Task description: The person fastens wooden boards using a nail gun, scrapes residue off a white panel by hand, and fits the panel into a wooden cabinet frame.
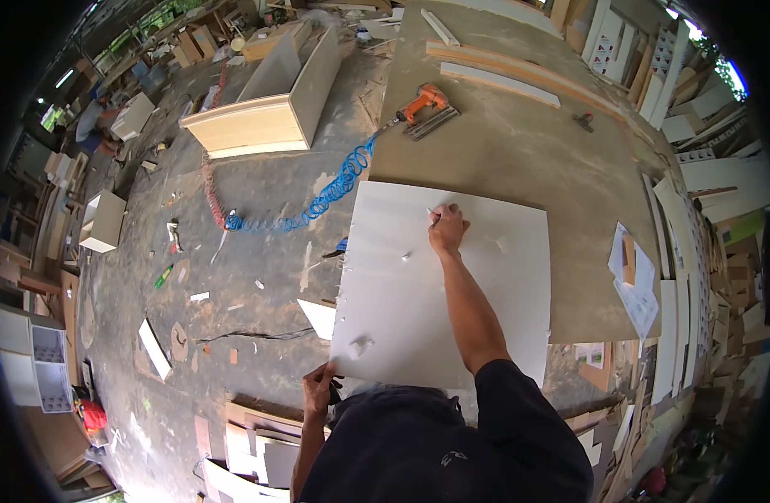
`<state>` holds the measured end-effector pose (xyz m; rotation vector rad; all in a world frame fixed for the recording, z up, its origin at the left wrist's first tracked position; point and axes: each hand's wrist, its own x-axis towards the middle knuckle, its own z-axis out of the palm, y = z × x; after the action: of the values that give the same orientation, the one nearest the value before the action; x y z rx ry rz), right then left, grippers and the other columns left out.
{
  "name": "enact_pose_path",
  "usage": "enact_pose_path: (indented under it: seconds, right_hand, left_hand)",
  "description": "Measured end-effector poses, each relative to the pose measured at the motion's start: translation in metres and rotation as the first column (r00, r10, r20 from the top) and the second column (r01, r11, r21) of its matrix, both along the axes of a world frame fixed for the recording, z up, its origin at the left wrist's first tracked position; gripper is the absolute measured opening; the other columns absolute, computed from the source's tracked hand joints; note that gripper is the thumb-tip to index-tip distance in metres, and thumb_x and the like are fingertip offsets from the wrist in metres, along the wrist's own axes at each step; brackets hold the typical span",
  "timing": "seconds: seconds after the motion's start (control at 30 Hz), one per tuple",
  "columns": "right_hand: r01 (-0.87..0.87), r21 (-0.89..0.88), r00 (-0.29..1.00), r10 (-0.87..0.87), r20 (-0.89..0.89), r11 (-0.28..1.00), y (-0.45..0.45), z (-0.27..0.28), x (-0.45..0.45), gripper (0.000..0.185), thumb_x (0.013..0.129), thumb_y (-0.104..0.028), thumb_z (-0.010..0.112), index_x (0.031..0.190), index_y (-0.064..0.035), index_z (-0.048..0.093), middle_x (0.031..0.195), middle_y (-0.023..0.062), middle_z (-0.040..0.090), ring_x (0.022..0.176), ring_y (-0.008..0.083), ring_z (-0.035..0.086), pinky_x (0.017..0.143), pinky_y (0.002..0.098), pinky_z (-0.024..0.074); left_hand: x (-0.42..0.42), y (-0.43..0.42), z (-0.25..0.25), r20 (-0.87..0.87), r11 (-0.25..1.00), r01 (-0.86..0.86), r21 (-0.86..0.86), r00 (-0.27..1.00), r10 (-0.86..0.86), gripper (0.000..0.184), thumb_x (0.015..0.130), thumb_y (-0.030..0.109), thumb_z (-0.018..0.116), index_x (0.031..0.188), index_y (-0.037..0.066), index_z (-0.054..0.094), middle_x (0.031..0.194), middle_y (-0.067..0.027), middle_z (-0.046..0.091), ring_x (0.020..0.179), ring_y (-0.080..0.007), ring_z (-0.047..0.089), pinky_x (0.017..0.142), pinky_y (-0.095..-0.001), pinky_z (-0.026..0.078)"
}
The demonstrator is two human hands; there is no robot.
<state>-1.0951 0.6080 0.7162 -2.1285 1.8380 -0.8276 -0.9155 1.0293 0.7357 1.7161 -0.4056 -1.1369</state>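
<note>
A large white panel point(401, 310) lies flat in front of me, its far part over a brown board. My right hand point(448, 228) is closed and pressed down on the far part of the panel. A small white bit shows at its fingers, too small to name. Crumpled white scraps point(361, 345) rest on the panel's near left, and a smaller white scrap point(406, 256) lies near its middle. At the near left corner, my left hand point(319, 384) grips the panel's edge, and something dark shows beside its fingers.
Beyond the panel, an orange nail gun point(425, 102) lies on the brown board point(519, 159), joined to a coiled blue air hose point(339, 189). An open wooden box point(259, 126) stands at the far left. Wood strips point(502, 84) lie at the back; a paper sheet point(632, 289) lies right.
</note>
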Motion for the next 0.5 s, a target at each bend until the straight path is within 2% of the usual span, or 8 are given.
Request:
enact_pose_path:
  seconds: [0.13,0.2,0.27,0.3,0.33,0.4,0.47,0.5]
  right_hand:
    - [-0.021,0.068,0.963,0.039,-0.268,0.997,0.025,-0.003,0.035,0.013,0.083,-0.011,0.063,0.095,-0.0132,0.065,0.107,0.0058,0.058,0.100,0.0247,0.054,0.085,0.0447,0.0365]
    - [-0.456,0.032,0.890,0.456,-0.005,0.889,0.070,-0.010,0.054,0.020,0.076,0.001,0.057,0.085,-0.0135,0.066,0.096,0.0046,0.061,0.098,0.0248,0.057,0.086,0.0431,0.0366]
    - [-0.789,-0.046,0.604,0.787,0.122,0.613,0.147,-0.017,0.076,0.019,0.077,0.004,0.054,0.081,-0.0129,0.062,0.092,0.0045,0.063,0.095,0.0241,0.057,0.089,0.0428,0.0322]
    - [-0.938,0.057,0.345,0.912,0.223,0.341,0.177,0.000,0.082,0.008,0.081,-0.003,0.060,0.081,-0.0106,0.060,0.088,0.0056,0.063,0.088,0.0250,0.059,0.083,0.0426,0.0384]
    - [-0.959,0.280,0.170,0.881,0.441,0.045,0.200,0.025,0.084,0.007,0.083,-0.012,0.067,0.083,-0.0072,0.061,0.083,0.0074,0.065,0.080,0.0242,0.062,0.074,0.0397,0.0451]
    - [-0.951,0.230,0.008,0.728,0.686,-0.207,0.223,0.049,0.080,0.008,0.086,-0.011,0.069,0.085,-0.0046,0.064,0.080,0.0088,0.067,0.075,0.0193,0.064,0.066,0.0336,0.0488]
    - [-0.964,0.203,0.267,0.659,0.703,0.173,0.215,0.034,0.070,0.007,0.085,-0.009,0.069,0.086,-0.0048,0.063,0.080,0.0085,0.065,0.072,0.0192,0.063,0.064,0.0324,0.0490]
    - [-0.838,0.141,0.479,0.588,0.652,0.527,0.204,0.025,0.063,0.008,0.085,-0.009,0.069,0.088,-0.0049,0.063,0.081,0.0083,0.064,0.070,0.0197,0.063,0.063,0.0326,0.0491]
  left_hand:
    - [0.007,0.001,-0.002,-0.042,0.999,0.053,-0.006,0.998,-0.053,0.042,0.092,0.035,0.068,0.108,-0.004,0.071,0.077,-0.0079,0.068,0.063,-0.0115,0.058,0.059,-0.0273,0.049]
    - [0.008,0.000,-0.001,-0.041,0.997,0.074,0.000,0.996,-0.073,0.042,0.092,0.035,0.068,0.109,-0.004,0.071,0.076,-0.0074,0.068,0.062,-0.0114,0.058,0.059,-0.0272,0.049]
    - [0.009,-0.001,0.000,-0.059,0.997,0.077,0.012,0.995,-0.076,0.041,0.091,0.034,0.069,0.106,-0.004,0.071,0.076,-0.0069,0.068,0.062,-0.0115,0.058,0.059,-0.0270,0.048]
    - [0.012,-0.001,0.001,-0.063,0.997,0.076,0.014,0.995,-0.075,0.041,0.091,0.034,0.069,0.106,-0.004,0.071,0.076,-0.0069,0.068,0.062,-0.0115,0.058,0.059,-0.0270,0.048]
    - [0.015,0.000,0.001,-0.056,0.991,0.128,0.034,0.990,-0.126,0.040,0.091,0.033,0.069,0.105,-0.005,0.072,0.076,-0.0067,0.068,0.061,-0.0114,0.058,0.058,-0.0271,0.047]
    - [0.020,0.004,-0.002,-0.055,0.983,0.176,0.061,0.983,-0.172,0.039,0.091,0.032,0.069,0.103,-0.005,0.072,0.075,-0.0064,0.068,0.061,-0.0114,0.057,0.058,-0.0272,0.047]
    - [0.019,0.008,-0.018,-0.066,0.992,0.123,-0.040,0.990,-0.126,0.036,0.090,0.030,0.069,0.100,-0.005,0.073,0.075,-0.0053,0.067,0.061,-0.0112,0.057,0.057,-0.0275,0.047]
    - [0.031,0.012,-0.034,0.000,0.952,0.266,0.152,0.963,-0.269,0.036,0.091,0.030,0.070,0.102,-0.003,0.073,0.075,-0.0041,0.067,0.061,-0.0102,0.057,0.058,-0.0270,0.047]
